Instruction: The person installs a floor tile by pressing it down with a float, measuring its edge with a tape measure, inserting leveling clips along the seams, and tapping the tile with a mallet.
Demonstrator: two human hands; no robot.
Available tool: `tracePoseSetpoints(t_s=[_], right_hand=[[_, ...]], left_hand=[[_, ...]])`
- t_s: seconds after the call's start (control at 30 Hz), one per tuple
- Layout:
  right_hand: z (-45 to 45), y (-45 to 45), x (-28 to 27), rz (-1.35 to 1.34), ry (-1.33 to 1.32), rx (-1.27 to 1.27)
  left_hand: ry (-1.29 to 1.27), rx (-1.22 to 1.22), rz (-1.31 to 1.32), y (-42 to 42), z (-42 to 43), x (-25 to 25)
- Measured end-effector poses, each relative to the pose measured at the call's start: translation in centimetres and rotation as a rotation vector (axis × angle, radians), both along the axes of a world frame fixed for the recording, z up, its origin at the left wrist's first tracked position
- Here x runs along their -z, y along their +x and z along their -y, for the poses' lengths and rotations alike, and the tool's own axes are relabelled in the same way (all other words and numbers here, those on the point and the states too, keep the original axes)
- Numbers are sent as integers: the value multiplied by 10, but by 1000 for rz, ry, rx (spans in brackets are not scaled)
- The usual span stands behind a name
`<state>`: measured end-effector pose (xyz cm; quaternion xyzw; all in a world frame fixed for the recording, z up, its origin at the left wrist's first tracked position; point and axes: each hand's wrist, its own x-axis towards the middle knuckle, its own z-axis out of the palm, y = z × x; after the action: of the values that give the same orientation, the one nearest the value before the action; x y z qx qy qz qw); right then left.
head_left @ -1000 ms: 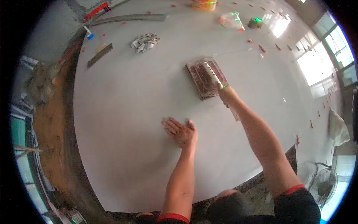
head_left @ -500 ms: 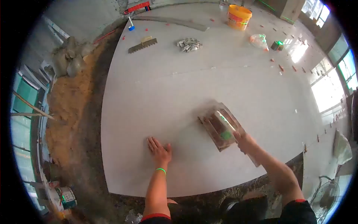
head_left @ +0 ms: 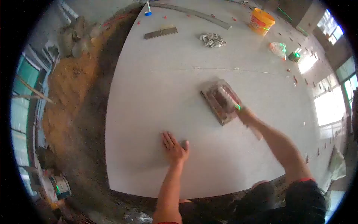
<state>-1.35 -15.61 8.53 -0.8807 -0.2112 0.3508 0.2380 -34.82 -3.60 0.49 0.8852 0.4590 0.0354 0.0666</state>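
Observation:
A large pale tile lies flat before me. My left hand rests palm down on its surface, fingers stretched out and thumb apart, with nothing in it. My right hand is closed round the handle of a flat rectangular float-like tool, brownish and dirty on top. The tool sits on or just above the tile, ahead and to the right of my left hand; I cannot tell whether it touches. Part of the handle sticks out past the right hand, and motion blurs the grip.
A notched trowel, a crumpled cloth, a plastic bag and a yellow bucket stand or lie farther back. Left of the tile's edge are sand and dark rough ground. Small clips line joints at the right.
My right hand has moved the tool forward and somewhat left over the tile. The view has shifted, while my left hand stays flat at about the same place.

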Motion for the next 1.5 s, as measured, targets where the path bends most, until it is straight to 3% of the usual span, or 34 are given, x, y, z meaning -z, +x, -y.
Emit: tracePoseSetpoints(t_s=[0.1, 0.17, 0.23, 0.27, 0.33, 0.37, 0.47, 0.57, 0.6, 0.63, 0.67, 0.77, 0.8, 0.83, 0.9, 0.97, 1.03, 1.07, 1.13, 1.23, 1.33, 1.43, 1.5], right_hand=[[-61, 40, -63, -168, 33, 63], [-63, 31, -134, -18, 106, 104], [-41, 3, -173, 271, 371, -1], [-31, -12, -176, 399, 481, 24], [-3, -16, -107, 566, 535, -5], [12, -12, -52, 670, 219, -48], [-31, -19, 12, 146, -20, -76], [-97, 10, -52, -129, -27, -150], [-96, -29, -127, -97, 122, -139], [-90, -24, -142, -54, 203, -90], [-79, -6, -138, 148, 239, -123], [-23, -32, -147, 383, 430, -47], [-4, -39, -134, 393, 402, -15], [20, -28, -77, 494, 384, -103], [17, -42, -7, 473, 200, -172], [-21, -50, 9, 291, 268, -171], [-61, -27, -26, -114, 38, -7], [-69, -18, -56, -170, 6, 48], [-52, -14, -118, -105, 70, 106], [25, -25, -160, 310, 388, -53], [123, -60, -91, 554, 274, -78], [170, -93, 55, 543, -234, -428], [140, -97, 70, 484, -122, -361]], left_hand=[[-20, 12, 2, -4, 2, 13], [-10, 22, 81, 1, -3, 7], [-32, 4, 101, 2, -2, 4], [-39, 7, 116, 1, -4, 2], [-52, 12, 105, 0, -6, -4], [-55, 16, 100, 2, -8, -8], [-120, 4, 110, 0, -6, -19], [-63, 12, 86, -1, -2, 7], [-60, 21, 84, -1, -5, 7], [-33, 23, 120, 1, -8, 8], [-24, 18, 153, 1, -3, 10], [-53, 0, 123, 2, -5, 4], [-64, -3, 123, 1, -5, 0], [-75, 1, 133, 0, -5, -5], [-69, 2, 160, 3, -9, -9], [-44, 15, 122, 3, -8, -11], [-48, 13, 148, 1, -3, -4], [-42, 20, 174, 5, -7, -3], [7, 26, 183, 8, -8, -5], [24, 23, 167, 8, -7, -5], [-21, 15, 115, 5, -5, -2], [32, 3, 112, 8, -10, 0], [70, 26, 122, 15, -14, -2]])
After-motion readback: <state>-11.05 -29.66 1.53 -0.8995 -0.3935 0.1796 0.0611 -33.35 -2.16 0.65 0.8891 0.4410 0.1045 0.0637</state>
